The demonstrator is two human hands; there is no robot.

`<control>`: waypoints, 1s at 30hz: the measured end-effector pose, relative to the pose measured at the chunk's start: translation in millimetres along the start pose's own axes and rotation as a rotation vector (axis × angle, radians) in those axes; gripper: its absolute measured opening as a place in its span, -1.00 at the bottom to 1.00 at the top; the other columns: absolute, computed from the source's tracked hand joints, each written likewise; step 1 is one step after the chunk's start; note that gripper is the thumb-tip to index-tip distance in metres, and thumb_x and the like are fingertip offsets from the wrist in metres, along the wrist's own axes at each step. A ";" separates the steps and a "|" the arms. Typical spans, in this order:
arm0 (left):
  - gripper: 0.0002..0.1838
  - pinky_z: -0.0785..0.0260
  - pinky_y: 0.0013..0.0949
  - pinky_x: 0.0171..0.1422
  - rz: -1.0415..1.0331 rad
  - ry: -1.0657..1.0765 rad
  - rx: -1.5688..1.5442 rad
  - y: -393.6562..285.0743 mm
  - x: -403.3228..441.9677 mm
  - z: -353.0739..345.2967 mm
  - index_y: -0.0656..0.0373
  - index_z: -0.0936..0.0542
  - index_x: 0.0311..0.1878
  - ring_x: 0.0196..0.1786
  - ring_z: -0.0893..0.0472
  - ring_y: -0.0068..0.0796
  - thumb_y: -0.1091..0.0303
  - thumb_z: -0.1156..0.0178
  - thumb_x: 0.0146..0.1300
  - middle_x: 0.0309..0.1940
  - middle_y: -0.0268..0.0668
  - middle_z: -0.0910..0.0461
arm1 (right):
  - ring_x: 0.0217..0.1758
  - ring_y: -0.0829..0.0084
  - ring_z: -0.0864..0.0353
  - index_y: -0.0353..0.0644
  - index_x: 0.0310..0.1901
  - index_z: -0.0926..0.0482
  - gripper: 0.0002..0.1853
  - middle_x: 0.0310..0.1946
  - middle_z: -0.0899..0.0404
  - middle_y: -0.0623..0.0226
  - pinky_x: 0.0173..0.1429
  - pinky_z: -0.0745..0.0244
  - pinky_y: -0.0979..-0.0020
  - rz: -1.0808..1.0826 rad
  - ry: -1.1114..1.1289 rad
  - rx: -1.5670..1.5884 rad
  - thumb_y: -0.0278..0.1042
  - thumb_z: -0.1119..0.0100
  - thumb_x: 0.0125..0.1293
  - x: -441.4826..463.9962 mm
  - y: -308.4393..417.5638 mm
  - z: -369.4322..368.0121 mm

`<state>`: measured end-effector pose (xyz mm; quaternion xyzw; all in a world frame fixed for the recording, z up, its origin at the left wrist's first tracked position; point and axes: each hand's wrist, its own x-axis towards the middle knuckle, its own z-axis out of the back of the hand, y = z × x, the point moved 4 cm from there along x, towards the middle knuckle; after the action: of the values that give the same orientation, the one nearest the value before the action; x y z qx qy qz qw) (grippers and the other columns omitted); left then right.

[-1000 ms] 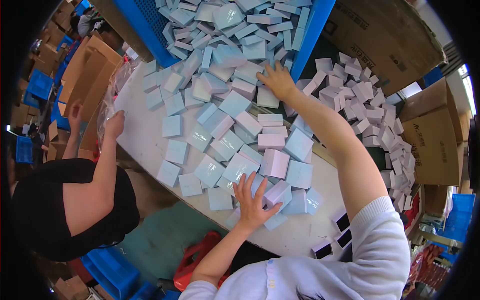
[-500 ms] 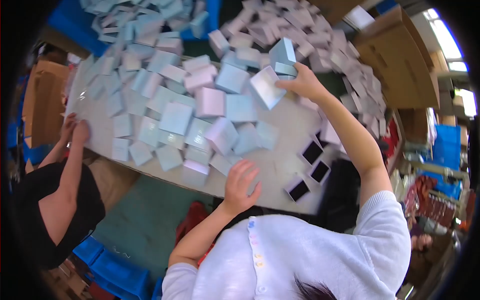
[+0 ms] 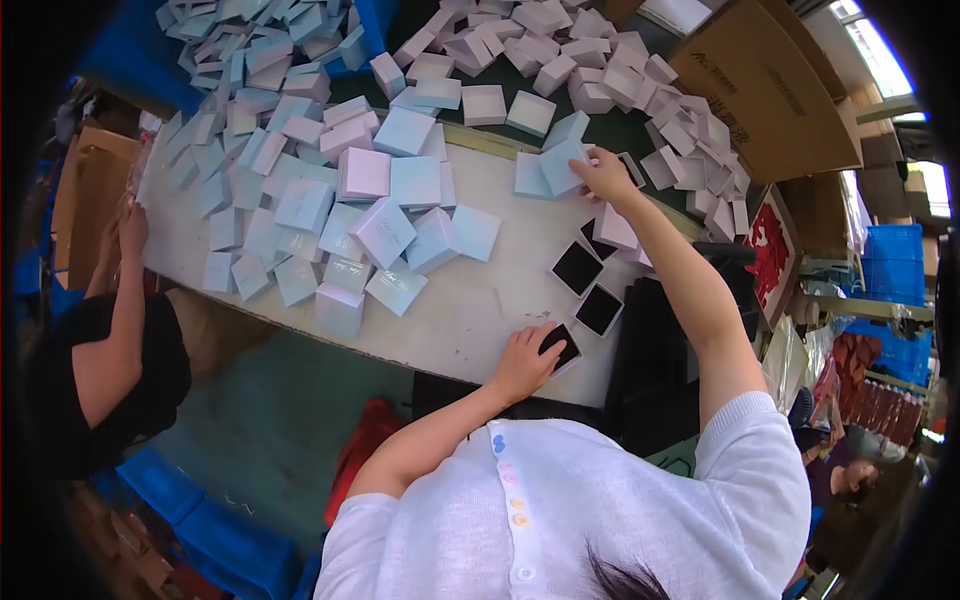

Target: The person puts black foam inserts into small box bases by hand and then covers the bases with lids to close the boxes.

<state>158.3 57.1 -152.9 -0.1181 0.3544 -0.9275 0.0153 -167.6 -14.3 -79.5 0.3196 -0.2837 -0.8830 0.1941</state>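
My right hand [image 3: 603, 174] has its fingers closed on a light blue box [image 3: 562, 167], with other blue boxes against it on the table. Near the front edge, my left hand [image 3: 527, 361] grips a small box with a black inside [image 3: 563, 350]. Other black-lined boxes [image 3: 577, 268] lie just beyond it. To the left, many pale blue and pinkish boxes [image 3: 382, 232] are spread over the white table [image 3: 440, 335].
A pile of pinkish boxes [image 3: 620, 75] lies on a dark surface at the back. Beside it stands a large cardboard carton [image 3: 765, 90]. A blue crate [image 3: 375, 25] holds more boxes. At the left is a co-worker in black [image 3: 120, 370].
My right hand has picked boxes from the heap and brought them right, down to the table. My left hand has moved from the heap to a black-lined box. The view has shifted.
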 end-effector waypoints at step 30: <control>0.31 0.09 0.18 0.49 0.312 -0.357 0.059 68.0 -20.2 74.6 0.26 0.03 0.51 0.35 -0.34 -0.12 0.20 -0.59 -0.29 0.21 -0.11 -0.43 | 0.31 -0.01 -0.30 -0.17 0.08 -0.37 -0.35 0.23 -0.30 0.00 0.33 -0.24 0.05 1.371 0.397 -0.517 -0.05 -0.44 0.05 -177.0 8.3 -141.5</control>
<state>191.3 -40.4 -148.3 -0.2234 0.3328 -0.8883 0.2242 56.7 18.8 -83.7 0.1690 -0.1627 -0.5291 0.8155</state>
